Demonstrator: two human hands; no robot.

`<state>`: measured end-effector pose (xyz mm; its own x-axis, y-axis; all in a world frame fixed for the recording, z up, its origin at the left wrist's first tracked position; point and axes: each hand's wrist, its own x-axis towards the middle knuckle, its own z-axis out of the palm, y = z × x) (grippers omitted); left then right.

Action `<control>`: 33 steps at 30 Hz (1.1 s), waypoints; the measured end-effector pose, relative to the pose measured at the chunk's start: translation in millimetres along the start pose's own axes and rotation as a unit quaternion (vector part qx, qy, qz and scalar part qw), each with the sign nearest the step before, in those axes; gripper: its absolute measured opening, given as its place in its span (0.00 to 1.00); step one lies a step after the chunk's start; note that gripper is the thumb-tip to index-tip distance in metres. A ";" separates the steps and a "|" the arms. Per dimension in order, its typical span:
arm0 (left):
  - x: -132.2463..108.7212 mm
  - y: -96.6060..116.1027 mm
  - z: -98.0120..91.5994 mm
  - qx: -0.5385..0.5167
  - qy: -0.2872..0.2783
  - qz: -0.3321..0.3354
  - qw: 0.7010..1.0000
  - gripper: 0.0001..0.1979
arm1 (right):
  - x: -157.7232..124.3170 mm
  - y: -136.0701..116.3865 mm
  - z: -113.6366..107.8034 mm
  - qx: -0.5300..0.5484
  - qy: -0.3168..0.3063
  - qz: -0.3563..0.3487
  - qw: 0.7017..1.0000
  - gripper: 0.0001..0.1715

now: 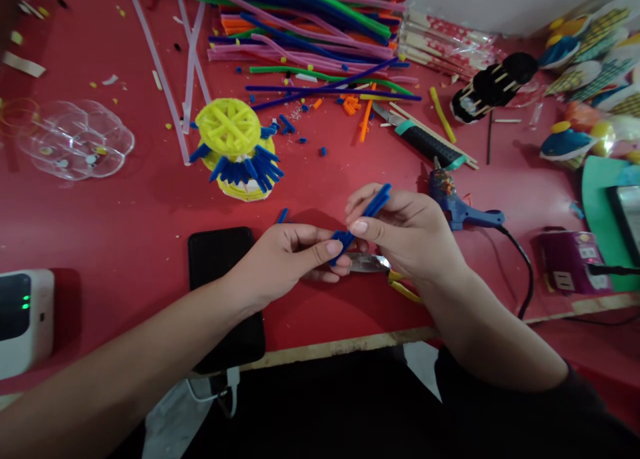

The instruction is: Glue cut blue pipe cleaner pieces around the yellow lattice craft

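Between my two hands is a short bundle of blue pipe cleaners [376,202], tilted up to the right. My left hand [295,256] pinches its lower end between thumb and fingers. The upper part is gripped by my right hand [407,229], thumb on the near side. Partly hidden under my hands lies a pair of scissors [370,263] with yellow handles. A short blue piece [283,215] shows just behind my left hand. Beyond it stands a yellow pipe-cleaner model [227,127] with a wheel-like top and a fringe of blue pieces.
A black phone [220,252] lies under my left forearm. On the right are a blue glue gun [465,209] with its cord, a utility knife [430,144] and a purple box [575,262]. Coloured pipe cleaners [310,32] pile at the back; a clear plastic tray [80,139] sits left.
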<state>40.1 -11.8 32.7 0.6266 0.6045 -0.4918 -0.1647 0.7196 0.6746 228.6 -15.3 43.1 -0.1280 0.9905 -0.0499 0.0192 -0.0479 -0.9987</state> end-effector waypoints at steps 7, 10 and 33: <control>0.7 1.0 2.4 -0.037 0.043 0.062 0.996 0.15 | -5.8 5.3 0.8 -0.199 -0.013 -0.216 0.956 0.52; 0.6 0.3 2.6 -0.032 0.078 0.096 0.992 0.15 | -4.9 2.6 -0.7 -0.367 -0.087 -0.310 0.873 0.37; -0.9 -0.6 0.3 0.023 0.028 0.106 0.994 0.13 | -8.6 1.7 -1.8 -0.426 -0.100 -0.323 0.839 0.28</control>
<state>39.8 -12.9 33.0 0.5375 0.7600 -0.3653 -0.2522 0.5583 0.7904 231.5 -23.7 41.9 -0.5463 0.7295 0.4115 0.5738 0.6839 -0.4506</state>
